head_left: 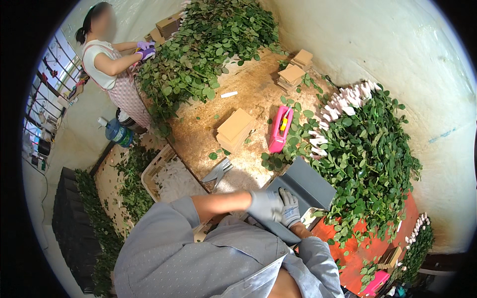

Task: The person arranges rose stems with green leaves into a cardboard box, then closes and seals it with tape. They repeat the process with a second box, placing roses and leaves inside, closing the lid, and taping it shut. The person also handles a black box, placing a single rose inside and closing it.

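My right hand (289, 208), in a pale grey glove, lies on a dark grey angled board (308, 186) with its fingers stretched flat. Beside it, touching or just over the board's near part, is my gloved left hand (266, 205). Motion smears its fingers, so their shape and anything in them cannot be made out. Left of the board, metal shears (217, 171) lie on the worn table. Beyond it stands a long pink tool with a yellow piece (276, 134), perhaps a tape dispenser. A stack of brown cardboard pieces (235, 126) sits to its left.
Leafy stems with pale wrapped ends (370, 144) are heaped on the right, against the wall. Another green heap (208, 54) covers the far side, where a person in purple gloves (112, 64) stands. A basket of white pieces (169, 174) is at left, near a water bottle (118, 133).
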Demonstrator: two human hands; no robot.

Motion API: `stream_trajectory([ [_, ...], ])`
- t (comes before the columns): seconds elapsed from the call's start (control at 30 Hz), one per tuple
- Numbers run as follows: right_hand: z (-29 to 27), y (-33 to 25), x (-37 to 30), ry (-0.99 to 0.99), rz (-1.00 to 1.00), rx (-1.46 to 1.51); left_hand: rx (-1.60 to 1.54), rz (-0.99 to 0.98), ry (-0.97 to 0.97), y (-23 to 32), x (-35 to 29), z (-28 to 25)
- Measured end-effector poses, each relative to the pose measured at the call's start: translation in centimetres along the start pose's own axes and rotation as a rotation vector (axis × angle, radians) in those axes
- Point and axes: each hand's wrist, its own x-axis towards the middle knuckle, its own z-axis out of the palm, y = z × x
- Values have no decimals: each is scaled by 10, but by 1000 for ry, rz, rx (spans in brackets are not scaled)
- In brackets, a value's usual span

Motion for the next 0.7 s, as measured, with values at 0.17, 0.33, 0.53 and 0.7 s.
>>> stream_trajectory([
  [0.17, -5, -6, 4, -21, 0, -27, 242, -631, 969, -123, -47, -59],
  [0.33, -6, -9, 3, -37, 22, -7, 272, -1138, 820, -190, -66, -67],
  [0.53, -3, -5, 1, -37, 30, 3, 130, -1142, 845, -194, -60, -65],
  [0.7, -9, -6, 2, -67, 53, 10, -36, -935, 1251, -162, -90, -83],
])
